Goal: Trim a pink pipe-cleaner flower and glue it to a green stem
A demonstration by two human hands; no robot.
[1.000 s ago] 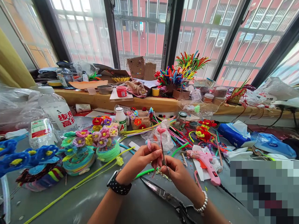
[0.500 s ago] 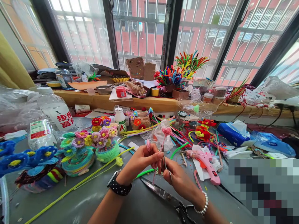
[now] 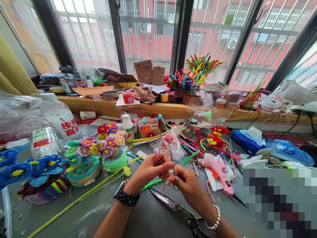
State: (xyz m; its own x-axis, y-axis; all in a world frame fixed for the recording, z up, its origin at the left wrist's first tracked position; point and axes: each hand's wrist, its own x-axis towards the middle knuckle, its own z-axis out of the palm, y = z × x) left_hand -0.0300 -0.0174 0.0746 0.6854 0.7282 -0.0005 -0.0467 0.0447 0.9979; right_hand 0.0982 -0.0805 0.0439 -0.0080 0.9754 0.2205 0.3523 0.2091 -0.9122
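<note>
While both hands are held close together just above the middle of the tabletop's [image 3: 148, 221] near edge, a pink pipe-cleaner flower [image 3: 169, 138] is kept upright between them, its fuzzy head raised clear of the fingers. The stem is pinched by the left hand [image 3: 151, 168] between thumb and curled fingers, and a black watch [image 3: 126, 196] is worn on that wrist. Lower down, the stem is pinched by the right hand [image 3: 187, 185] with fingertips pressed together, and a bead bracelet [image 3: 214, 219] is seen at its wrist. Whether the two hands are actually touching at the stem cannot be told. Directly under them, long scissors [image 3: 168, 202] are laid flat on the tabletop, tips pointed left. A pink glue gun [image 3: 219, 172] is rested just right of the right hand. Behind the flower a crumpled clear plastic bag [image 3: 177, 150] is found, and beyond it a heap of loose coloured pipe cleaners [image 3: 158, 134]. Toward the left edge, finished flower baskets [image 3: 111, 152] are lined up, with blue flowers [image 3: 24, 167] at the edge itself and a large water bottle [image 3: 60, 117] behind. A long green stem [image 3: 81, 196] is stretched from the baskets toward the near left corner.
</note>
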